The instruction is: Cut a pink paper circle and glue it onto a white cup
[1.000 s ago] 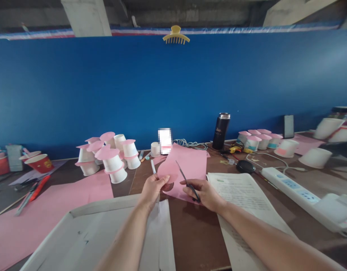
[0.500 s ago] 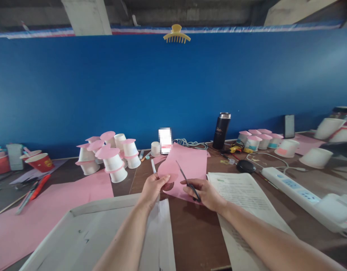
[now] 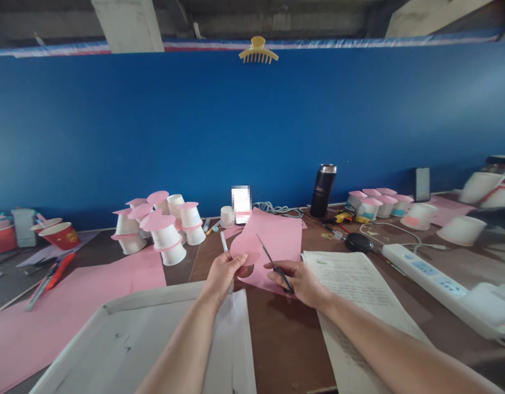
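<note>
My left hand (image 3: pixel 224 272) pinches the curved edge of a piece of pink paper (image 3: pixel 279 235) in the middle of the head view. Dark-handled scissors (image 3: pixel 280 273) are in my right hand (image 3: pixel 302 282), its fingers wrapped round the handles. The blade points up and to the left, against the pink paper. A rounded part of the paper lies between my left fingers and the blade. How far the blades are apart is too small to tell.
Stacked white cups with pink discs (image 3: pixel 164 232) stand at the left, near a large pink sheet (image 3: pixel 96 290) and a white board (image 3: pixel 154 334). At the right are a printed sheet (image 3: pixel 354 295), a power strip (image 3: pixel 428 273) and a black bottle (image 3: pixel 323 191).
Both hands keep nearly the same place. The rounded part of the pink paper by the blade has shifted slightly; the whole view has moved a little.
</note>
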Motion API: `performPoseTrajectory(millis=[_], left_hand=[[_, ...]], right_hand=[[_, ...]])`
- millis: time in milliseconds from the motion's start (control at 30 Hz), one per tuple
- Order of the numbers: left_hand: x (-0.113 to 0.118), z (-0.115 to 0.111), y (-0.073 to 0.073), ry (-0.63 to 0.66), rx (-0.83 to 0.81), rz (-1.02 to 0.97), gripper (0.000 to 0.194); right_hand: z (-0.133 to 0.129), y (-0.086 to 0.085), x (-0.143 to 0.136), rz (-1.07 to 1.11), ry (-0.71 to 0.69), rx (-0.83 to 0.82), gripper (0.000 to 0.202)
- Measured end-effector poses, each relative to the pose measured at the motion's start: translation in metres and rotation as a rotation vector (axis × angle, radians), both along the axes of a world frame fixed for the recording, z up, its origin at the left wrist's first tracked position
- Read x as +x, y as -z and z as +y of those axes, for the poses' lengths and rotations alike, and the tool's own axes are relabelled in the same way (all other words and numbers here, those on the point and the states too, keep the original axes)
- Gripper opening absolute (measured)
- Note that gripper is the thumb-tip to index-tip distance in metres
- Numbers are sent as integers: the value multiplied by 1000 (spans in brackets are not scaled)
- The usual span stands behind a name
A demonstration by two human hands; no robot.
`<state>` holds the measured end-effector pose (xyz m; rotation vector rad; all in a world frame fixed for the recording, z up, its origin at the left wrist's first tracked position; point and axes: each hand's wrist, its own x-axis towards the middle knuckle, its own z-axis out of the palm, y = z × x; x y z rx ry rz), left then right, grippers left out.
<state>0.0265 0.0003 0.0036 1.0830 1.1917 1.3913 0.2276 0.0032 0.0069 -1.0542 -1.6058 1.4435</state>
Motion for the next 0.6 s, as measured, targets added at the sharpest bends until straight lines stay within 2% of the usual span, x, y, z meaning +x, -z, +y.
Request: performPoseTrajectory(millis=[600], left_hand=[[-2,1,1,47,1,6,30]], right_hand=[[1,3,2,-39,24,70,53]])
